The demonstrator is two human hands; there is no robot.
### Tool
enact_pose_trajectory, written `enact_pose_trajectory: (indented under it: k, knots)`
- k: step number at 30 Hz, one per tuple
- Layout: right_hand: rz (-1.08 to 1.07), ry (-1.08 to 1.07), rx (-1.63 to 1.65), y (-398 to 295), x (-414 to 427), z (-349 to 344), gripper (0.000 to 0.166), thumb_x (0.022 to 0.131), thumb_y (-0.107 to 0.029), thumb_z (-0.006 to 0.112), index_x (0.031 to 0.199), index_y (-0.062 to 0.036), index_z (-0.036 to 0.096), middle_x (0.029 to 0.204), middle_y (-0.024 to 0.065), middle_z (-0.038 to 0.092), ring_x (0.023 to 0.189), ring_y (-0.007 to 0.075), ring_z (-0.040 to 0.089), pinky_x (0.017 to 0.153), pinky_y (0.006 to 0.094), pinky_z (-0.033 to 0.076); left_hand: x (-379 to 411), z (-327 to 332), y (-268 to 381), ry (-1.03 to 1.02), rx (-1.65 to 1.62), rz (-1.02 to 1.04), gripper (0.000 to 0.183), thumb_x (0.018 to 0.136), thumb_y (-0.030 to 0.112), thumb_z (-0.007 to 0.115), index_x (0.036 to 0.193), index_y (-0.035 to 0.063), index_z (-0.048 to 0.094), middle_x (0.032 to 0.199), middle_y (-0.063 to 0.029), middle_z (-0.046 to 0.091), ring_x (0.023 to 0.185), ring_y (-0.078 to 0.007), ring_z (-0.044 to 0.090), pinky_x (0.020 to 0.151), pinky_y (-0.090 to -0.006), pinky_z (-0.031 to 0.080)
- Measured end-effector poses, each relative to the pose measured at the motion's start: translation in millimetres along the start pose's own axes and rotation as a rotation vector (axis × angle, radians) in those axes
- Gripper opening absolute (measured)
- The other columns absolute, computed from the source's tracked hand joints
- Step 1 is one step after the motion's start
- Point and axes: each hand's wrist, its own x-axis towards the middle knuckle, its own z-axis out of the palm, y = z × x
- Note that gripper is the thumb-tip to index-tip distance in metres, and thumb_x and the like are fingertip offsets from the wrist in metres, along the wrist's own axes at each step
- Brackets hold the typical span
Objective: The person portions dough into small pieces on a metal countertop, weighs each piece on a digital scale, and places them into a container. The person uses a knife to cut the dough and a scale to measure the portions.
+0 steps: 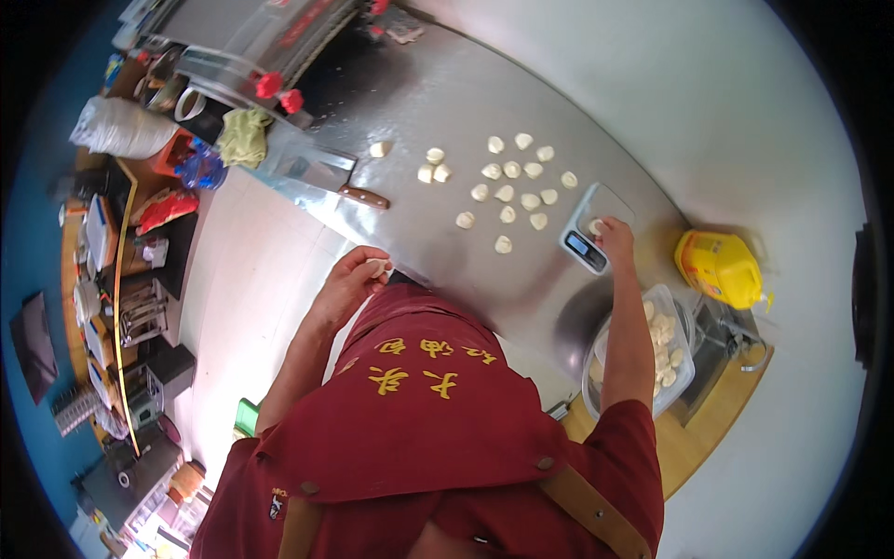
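Observation:
Several small pale dough pieces (512,170) lie spread over the steel worktop (419,230), with three bunched together (434,168) and one apart near the cleaver. At the right stands a kitchen scale (580,237) with a lit display. My right hand (616,241) reaches over its platform, pinching a dough piece (596,226); whether the piece touches the platform cannot be told. In front of my apron, by the worktop's near edge, my left hand (355,279) curls around another dough piece (379,266), partly hidden by the fingers.
A wooden-handled cleaver (364,197) lies at the left edge. Beyond it is a machine with red knobs (269,84). At right, a clear plastic tub (681,370) of dough pieces sits beneath my forearm, near a yellow jug (719,269) and a sink (705,363).

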Motion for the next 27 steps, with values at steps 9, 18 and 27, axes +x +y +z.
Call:
enact_pose_trajectory:
  k: [9, 18, 27]
  knots:
    - [-0.389, -0.343, 0.122, -201.8, -57.2, 150.9, 0.015, 0.090, -0.012, 0.066, 0.094, 0.0010, 0.072, 0.101, 0.0169, 0.064, 0.078, 0.0276, 0.067, 0.069, 0.0397, 0.058, 10.3, -23.0, 18.7, 0.041, -0.041, -0.011, 0.014, 0.103, 0.012, 0.055, 0.112, 0.0064, 0.064, 0.103, -0.0019, 0.065, 0.087, -0.0078, 0.058, 0.080, -0.0227, 0.049]
    - [-0.668, -0.296, -0.527, -223.1, -40.0, 239.6, 0.030, 0.093, -0.028, 0.065, 0.082, -0.0010, 0.071, 0.094, 0.0203, 0.066, 0.084, 0.0365, 0.068, 0.072, 0.0463, 0.056, 3.9, -75.8, 29.7, 0.187, -0.003, 0.054, 0.011, 0.103, 0.014, 0.055, 0.107, 0.0082, 0.063, 0.103, 0.0007, 0.064, 0.086, -0.0061, 0.055, 0.079, -0.0224, 0.046]
    - [-0.700, -0.169, -0.408, -246.8, -27.3, 249.0, 0.032, 0.089, -0.016, 0.068, 0.117, -0.0006, 0.062, 0.104, 0.0201, 0.062, 0.097, 0.0374, 0.064, 0.085, 0.0456, 0.054, 11.0, -70.8, 62.1, 0.224, 0.044, 0.062, 0.019, 0.101, 0.011, 0.052, 0.117, 0.0044, 0.061, 0.096, 0.0009, 0.058, 0.077, -0.0055, 0.048, 0.069, -0.0212, 0.041]
